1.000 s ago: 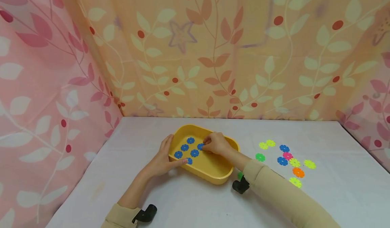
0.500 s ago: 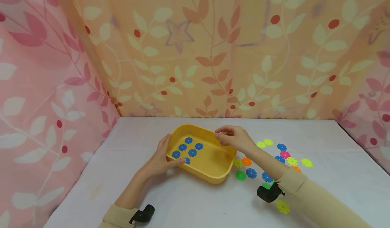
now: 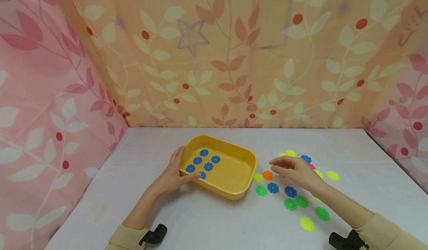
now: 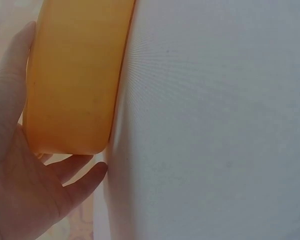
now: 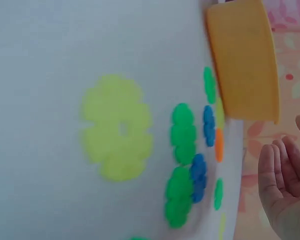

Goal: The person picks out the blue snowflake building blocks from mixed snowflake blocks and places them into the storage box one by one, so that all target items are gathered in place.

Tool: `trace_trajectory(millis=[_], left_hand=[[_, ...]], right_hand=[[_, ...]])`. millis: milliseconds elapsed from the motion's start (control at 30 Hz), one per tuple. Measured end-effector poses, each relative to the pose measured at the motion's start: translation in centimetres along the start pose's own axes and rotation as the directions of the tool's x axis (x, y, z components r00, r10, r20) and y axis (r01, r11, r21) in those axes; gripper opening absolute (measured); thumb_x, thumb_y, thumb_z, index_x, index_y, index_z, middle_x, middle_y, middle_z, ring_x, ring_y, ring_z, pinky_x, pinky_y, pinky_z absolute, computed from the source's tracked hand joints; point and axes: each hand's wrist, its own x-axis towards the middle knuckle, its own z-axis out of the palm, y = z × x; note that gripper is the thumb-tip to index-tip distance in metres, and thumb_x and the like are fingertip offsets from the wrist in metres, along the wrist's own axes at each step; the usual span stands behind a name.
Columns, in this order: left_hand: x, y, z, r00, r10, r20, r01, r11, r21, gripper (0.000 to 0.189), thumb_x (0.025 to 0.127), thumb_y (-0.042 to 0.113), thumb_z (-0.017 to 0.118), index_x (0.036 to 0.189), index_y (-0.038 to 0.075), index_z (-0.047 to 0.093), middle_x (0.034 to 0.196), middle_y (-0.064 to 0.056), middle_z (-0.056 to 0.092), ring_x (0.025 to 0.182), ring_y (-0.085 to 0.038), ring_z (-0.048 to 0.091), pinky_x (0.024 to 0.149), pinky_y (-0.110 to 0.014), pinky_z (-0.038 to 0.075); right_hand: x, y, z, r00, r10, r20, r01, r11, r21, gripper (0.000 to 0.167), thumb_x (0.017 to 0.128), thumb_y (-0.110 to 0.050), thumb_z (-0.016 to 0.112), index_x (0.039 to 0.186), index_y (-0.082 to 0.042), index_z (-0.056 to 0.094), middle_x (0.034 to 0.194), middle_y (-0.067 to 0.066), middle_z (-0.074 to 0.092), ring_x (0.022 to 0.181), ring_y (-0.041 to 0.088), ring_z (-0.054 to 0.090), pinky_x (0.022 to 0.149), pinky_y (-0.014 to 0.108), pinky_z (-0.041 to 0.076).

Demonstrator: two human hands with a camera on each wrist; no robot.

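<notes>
A yellow plastic basin [image 3: 235,172] sits on the table with several blue flower-shaped discs [image 3: 208,166] in its left half. My left hand [image 3: 172,175] grips the basin's left end, thumb over the near rim and fingers along the outer wall. In the left wrist view, that hand [image 4: 35,180] shows against the basin's side [image 4: 75,80]. To the right of the basin, my right hand [image 3: 297,172] hovers over loose discs with loosely bent fingers and nothing visible between them. The right wrist view shows this hand [image 5: 287,185] beside the basin's outer wall [image 5: 242,65].
Loose flower discs lie scattered right of the basin: orange [image 3: 268,175], blue [image 3: 273,188], green [image 3: 322,213], yellow [image 3: 307,224] and a partly hidden pink one [image 3: 312,166]. A white cloth covers the table [image 3: 207,224]. Patterned curtains [image 3: 214,57] stand behind and at both sides.
My right hand has let go of a blue disc inside the basin and moved out rightward over the loose discs. My left hand keeps its hold on the basin.
</notes>
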Motion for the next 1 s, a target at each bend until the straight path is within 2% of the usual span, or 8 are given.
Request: trace_trajectory(millis=[200, 300, 433, 567, 1000], left_hand=[[-0.1, 0.0, -0.1, 1.000, 0.013, -0.004, -0.013, 1.000, 0.005, 0.115, 0.080, 0.051, 0.076, 0.157, 0.012, 0.001, 0.161, -0.013, 0.002, 0.144, -0.038, 0.016, 0.113, -0.058, 0.019], [0.0, -0.1, 0.0, 1.000, 0.019, -0.007, -0.019, 1.000, 0.001, 0.115, 0.079, 0.051, 0.077, 0.157, 0.011, 0.002, 0.161, -0.013, 0.002, 0.144, -0.038, 0.016, 0.113, -0.058, 0.019], [0.0, -0.1, 0.1, 1.000, 0.011, -0.006, -0.011, 1.000, -0.014, 0.117, 0.078, 0.052, 0.078, 0.157, 0.013, 0.001, 0.161, -0.010, 0.001, 0.144, -0.036, 0.016, 0.113, -0.056, 0.019], [0.0, 0.0, 0.1, 1.000, 0.006, -0.005, -0.006, 1.000, -0.020, 0.118, 0.077, 0.053, 0.078, 0.157, 0.014, 0.001, 0.162, -0.009, 0.001, 0.144, -0.034, 0.017, 0.113, -0.056, 0.019], [-0.1, 0.0, 0.0, 1.000, -0.005, -0.007, 0.005, 1.000, -0.017, 0.119, 0.076, 0.054, 0.078, 0.158, 0.016, 0.001, 0.162, -0.007, 0.000, 0.144, -0.034, 0.017, 0.113, -0.057, 0.020]], right_hand=[[-1.2, 2.3, -0.2, 0.994, -0.091, 0.056, 0.097, 0.989, -0.113, 0.032, 0.090, -0.035, 0.070, 0.113, -0.013, 0.070, 0.096, -0.002, 0.067, 0.092, 0.019, 0.058, 0.069, 0.025, 0.053], [-1.5, 3.1, -0.2, 0.979, -0.172, 0.113, 0.187, 0.972, -0.144, 0.028, 0.089, -0.030, 0.073, 0.109, -0.011, 0.070, 0.088, -0.003, 0.065, 0.085, 0.016, 0.059, 0.068, 0.024, 0.052], [-1.5, 3.7, -0.2, 0.957, -0.246, 0.150, 0.275, 0.936, -0.220, 0.025, 0.086, -0.030, 0.076, 0.104, -0.014, 0.070, 0.087, -0.006, 0.063, 0.080, 0.009, 0.058, 0.070, 0.022, 0.052], [-1.3, 4.1, -0.2, 0.953, -0.261, 0.152, 0.295, 0.913, -0.282, 0.026, 0.083, -0.033, 0.078, 0.102, -0.018, 0.070, 0.088, -0.010, 0.061, 0.080, 0.007, 0.055, 0.070, 0.021, 0.050], [-0.9, 4.5, 0.1, 0.953, -0.268, 0.143, 0.299, 0.910, -0.287, 0.026, 0.081, -0.032, 0.080, 0.100, -0.018, 0.070, 0.085, -0.008, 0.061, 0.077, 0.009, 0.054, 0.067, 0.020, 0.049]])
